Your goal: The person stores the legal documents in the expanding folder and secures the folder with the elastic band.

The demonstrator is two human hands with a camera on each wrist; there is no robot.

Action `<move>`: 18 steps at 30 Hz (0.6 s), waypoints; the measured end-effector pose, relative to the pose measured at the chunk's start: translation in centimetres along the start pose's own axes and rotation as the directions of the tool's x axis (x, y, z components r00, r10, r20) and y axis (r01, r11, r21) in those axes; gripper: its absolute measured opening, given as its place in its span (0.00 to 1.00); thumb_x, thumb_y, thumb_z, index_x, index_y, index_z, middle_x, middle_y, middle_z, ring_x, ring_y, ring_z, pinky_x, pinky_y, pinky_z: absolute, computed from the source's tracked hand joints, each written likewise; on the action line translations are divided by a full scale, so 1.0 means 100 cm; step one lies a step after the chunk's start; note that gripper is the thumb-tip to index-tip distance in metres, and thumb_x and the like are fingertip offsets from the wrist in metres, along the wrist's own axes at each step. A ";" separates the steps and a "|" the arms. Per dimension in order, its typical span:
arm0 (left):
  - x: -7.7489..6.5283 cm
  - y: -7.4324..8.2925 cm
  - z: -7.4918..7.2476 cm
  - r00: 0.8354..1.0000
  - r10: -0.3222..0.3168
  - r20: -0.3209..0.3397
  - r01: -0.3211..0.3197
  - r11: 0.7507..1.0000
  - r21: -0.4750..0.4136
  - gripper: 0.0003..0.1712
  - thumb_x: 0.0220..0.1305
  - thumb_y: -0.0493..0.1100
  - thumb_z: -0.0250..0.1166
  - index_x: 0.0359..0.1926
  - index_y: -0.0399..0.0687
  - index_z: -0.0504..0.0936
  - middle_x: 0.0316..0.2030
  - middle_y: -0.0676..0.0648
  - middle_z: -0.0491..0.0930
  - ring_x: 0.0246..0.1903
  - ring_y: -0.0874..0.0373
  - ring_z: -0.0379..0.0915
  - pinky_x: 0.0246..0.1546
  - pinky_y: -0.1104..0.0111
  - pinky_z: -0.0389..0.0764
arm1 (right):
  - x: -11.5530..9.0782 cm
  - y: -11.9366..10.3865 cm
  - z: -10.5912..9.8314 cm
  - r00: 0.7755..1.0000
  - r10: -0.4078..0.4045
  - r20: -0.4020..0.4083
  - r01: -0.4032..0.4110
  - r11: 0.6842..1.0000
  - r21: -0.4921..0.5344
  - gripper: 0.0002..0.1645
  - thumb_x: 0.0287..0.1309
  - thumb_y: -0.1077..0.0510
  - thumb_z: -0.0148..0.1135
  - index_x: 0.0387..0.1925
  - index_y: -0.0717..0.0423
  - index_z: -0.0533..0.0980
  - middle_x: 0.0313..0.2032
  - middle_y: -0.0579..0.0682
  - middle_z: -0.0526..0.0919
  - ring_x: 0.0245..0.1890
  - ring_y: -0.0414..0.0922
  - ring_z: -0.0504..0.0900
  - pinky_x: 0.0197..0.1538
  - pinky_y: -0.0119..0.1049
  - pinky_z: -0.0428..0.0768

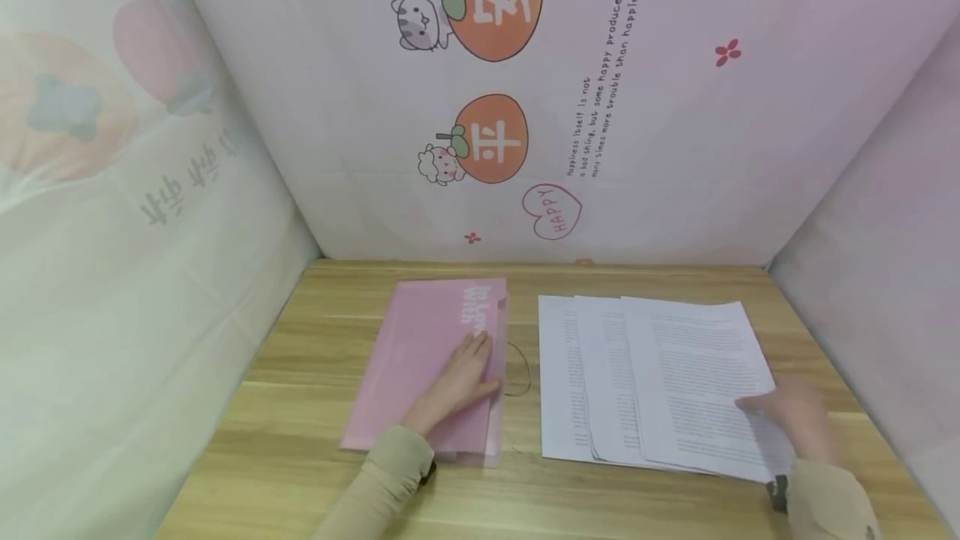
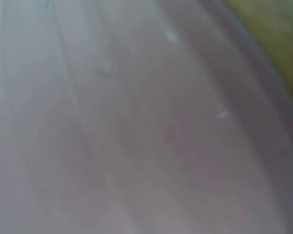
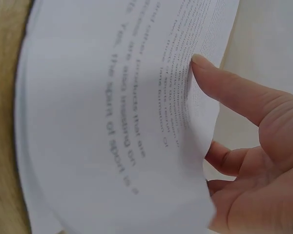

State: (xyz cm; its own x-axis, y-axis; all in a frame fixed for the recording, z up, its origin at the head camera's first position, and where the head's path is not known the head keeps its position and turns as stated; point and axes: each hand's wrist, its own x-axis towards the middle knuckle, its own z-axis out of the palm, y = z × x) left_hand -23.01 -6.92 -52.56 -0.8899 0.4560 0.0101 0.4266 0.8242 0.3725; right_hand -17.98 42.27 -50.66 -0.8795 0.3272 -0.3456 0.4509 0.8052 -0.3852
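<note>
My left hand (image 1: 461,377) lies on a pink folder (image 1: 420,332) with white lettering, its fingers stretched toward the folder's right edge. The left wrist view holds only a blurred close-up of the folder's pale pink surface (image 2: 136,122). Three overlapping stacks or sheets of printed paper are spread to the right. At the right edge of the rightmost printed paper (image 1: 697,373), my right hand (image 1: 795,411) pinches it, thumb on top and fingers beneath. In the right wrist view this paper (image 3: 88,122) bends upward near the hand. How many sheets are gripped I cannot tell.
The other papers, a left one (image 1: 558,373) and a middle one (image 1: 606,357), lie partly covered. A thin cord loop (image 1: 529,369) sticks out from the folder's right side. Printed white cloth (image 1: 660,148) walls in the wooden table (image 1: 285,407) at the back and sides.
</note>
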 end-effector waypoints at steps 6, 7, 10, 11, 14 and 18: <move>0.001 0.002 -0.003 0.999 -0.035 0.015 0.036 0.999 -0.019 0.45 0.64 0.50 0.63 0.73 0.32 0.57 0.75 0.33 0.55 0.75 0.36 0.49 0.74 0.46 0.55 | 0.000 0.001 -0.001 0.999 -0.035 0.025 0.034 0.999 0.012 0.50 0.47 0.49 0.71 0.56 0.85 0.63 0.49 0.82 0.72 0.43 0.69 0.77 0.44 0.57 0.76; 0.001 0.003 -0.004 0.999 -0.034 0.013 0.035 0.999 -0.018 0.44 0.64 0.49 0.62 0.73 0.31 0.57 0.75 0.33 0.55 0.75 0.36 0.49 0.74 0.45 0.56 | 0.000 0.001 -0.001 0.999 -0.034 0.027 0.034 0.999 0.018 0.49 0.47 0.49 0.71 0.56 0.86 0.63 0.48 0.82 0.73 0.42 0.68 0.77 0.43 0.56 0.77; 0.001 0.004 -0.006 1.000 -0.029 0.007 0.029 0.999 -0.014 0.43 0.64 0.49 0.61 0.73 0.31 0.58 0.74 0.32 0.56 0.75 0.35 0.50 0.73 0.45 0.57 | 0.000 0.001 -0.001 0.999 -0.033 0.030 0.032 0.999 0.027 0.50 0.48 0.49 0.71 0.56 0.87 0.62 0.47 0.82 0.73 0.40 0.66 0.78 0.42 0.54 0.77; 0.001 0.004 -0.007 1.000 -0.029 0.006 0.029 1.000 -0.013 0.43 0.65 0.48 0.61 0.73 0.31 0.58 0.74 0.32 0.56 0.75 0.35 0.50 0.73 0.44 0.58 | 0.000 0.001 -0.001 0.999 -0.033 0.029 0.032 0.999 0.029 0.49 0.48 0.49 0.71 0.56 0.87 0.62 0.47 0.82 0.73 0.40 0.66 0.78 0.41 0.54 0.77; 0.001 0.005 -0.009 1.000 -0.029 0.000 0.029 0.999 -0.013 0.41 0.66 0.47 0.59 0.73 0.30 0.58 0.74 0.32 0.56 0.74 0.35 0.51 0.72 0.44 0.58 | -0.001 0.001 -0.001 0.999 -0.037 0.030 0.036 0.999 0.026 0.49 0.48 0.49 0.71 0.56 0.86 0.62 0.47 0.82 0.73 0.40 0.66 0.78 0.41 0.54 0.77; 0.002 0.007 -0.012 1.000 -0.017 -0.020 0.017 1.000 0.002 0.39 0.67 0.46 0.57 0.72 0.28 0.58 0.73 0.29 0.57 0.74 0.35 0.52 0.73 0.47 0.58 | -0.001 0.001 -0.002 0.998 -0.052 0.038 0.051 0.999 0.007 0.48 0.48 0.49 0.70 0.56 0.85 0.63 0.49 0.82 0.73 0.42 0.67 0.78 0.42 0.55 0.77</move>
State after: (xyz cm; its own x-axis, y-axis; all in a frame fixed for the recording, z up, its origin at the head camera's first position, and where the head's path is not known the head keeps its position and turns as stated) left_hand -23.11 -6.62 -51.18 -0.9000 0.4353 0.0221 0.4117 0.8325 0.3706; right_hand -17.92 42.41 -50.46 -0.8951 0.2659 -0.3578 0.4061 0.8176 -0.4081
